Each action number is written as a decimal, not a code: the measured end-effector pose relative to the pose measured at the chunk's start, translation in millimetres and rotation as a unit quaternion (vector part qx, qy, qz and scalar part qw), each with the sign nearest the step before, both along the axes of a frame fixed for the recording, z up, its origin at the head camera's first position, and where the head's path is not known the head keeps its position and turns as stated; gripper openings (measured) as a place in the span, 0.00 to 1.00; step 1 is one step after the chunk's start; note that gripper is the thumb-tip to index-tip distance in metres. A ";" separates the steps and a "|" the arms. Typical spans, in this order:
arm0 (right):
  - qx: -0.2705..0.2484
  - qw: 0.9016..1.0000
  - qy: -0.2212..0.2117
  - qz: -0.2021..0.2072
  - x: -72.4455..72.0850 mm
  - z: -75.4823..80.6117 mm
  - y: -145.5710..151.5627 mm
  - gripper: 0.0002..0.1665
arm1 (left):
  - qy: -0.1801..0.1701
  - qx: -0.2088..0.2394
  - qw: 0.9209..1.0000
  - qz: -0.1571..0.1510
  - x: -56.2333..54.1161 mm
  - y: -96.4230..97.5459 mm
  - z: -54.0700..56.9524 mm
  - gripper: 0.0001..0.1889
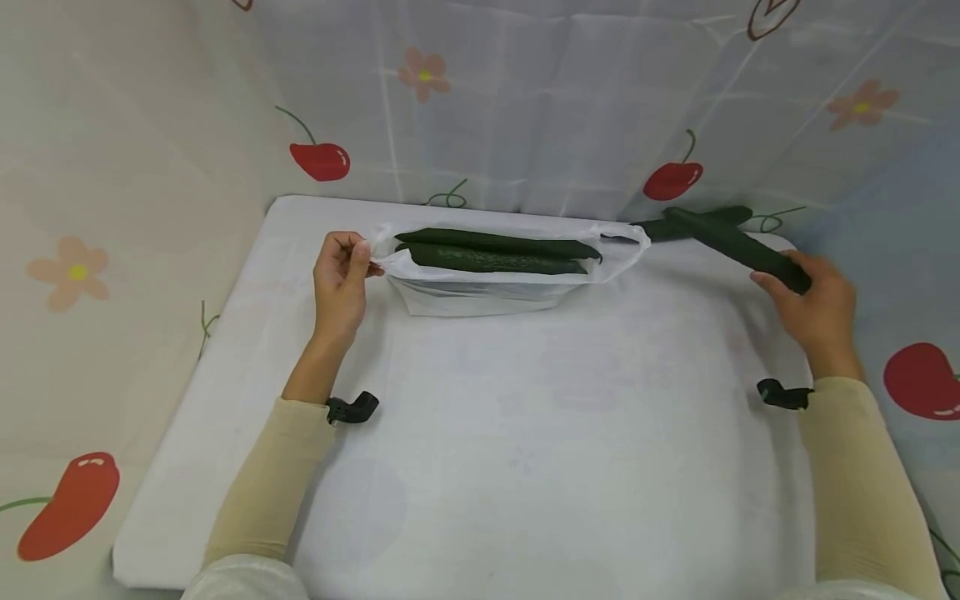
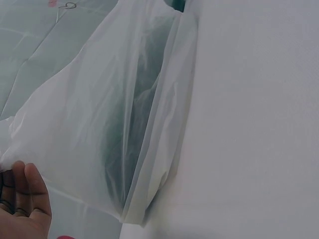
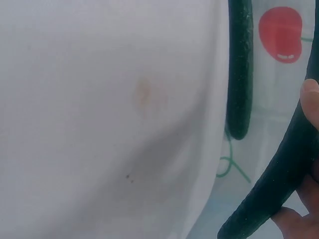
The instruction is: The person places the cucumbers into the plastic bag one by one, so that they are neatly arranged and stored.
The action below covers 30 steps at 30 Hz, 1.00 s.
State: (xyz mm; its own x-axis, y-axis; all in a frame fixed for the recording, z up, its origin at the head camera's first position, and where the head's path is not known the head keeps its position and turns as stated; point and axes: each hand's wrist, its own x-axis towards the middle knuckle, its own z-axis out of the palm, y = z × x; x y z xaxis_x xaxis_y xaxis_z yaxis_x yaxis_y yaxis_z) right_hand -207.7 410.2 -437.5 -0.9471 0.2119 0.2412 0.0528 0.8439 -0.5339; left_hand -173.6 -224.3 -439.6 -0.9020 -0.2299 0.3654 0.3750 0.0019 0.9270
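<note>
My left hand [image 1: 343, 279] pinches the left handle of a white plastic bag [image 1: 480, 298] near the table's back edge. Two dark green cucumbers [image 1: 495, 257] lie side by side in the bag's mouth, and in the left wrist view they show dimly through the bag [image 2: 75, 119]. At the right, my right hand [image 1: 821, 312] grips one end of another cucumber [image 1: 738, 242], which slants up and left. Behind it, a further cucumber [image 3: 240, 69] lies along the back edge, its left end close to the bag's right handle loop [image 1: 633, 250].
The white-covered table [image 1: 540, 450] stretches in front of the bag. A curtain [image 1: 525, 108] printed with cherries and flowers hangs right behind the table and around its sides. Small black cameras [image 1: 354, 408] sit at both wrists.
</note>
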 end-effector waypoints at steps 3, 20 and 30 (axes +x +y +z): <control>0.006 1.000 0.018 0.005 0.6 4.1 -5.2 0.35 | 0.001 -0.001 1.000 0.000 0.2 -0.2 0.6 0.12; 0.047 0.995 0.066 0.063 -0.2 37.8 -37.0 0.35 | 0.002 -0.005 1.000 -0.001 0.1 -1.0 0.4 0.12; 0.091 0.981 0.122 0.123 -2.9 58.5 -75.5 0.31 | -0.001 -0.007 1.000 -0.001 0.1 -0.8 0.8 0.10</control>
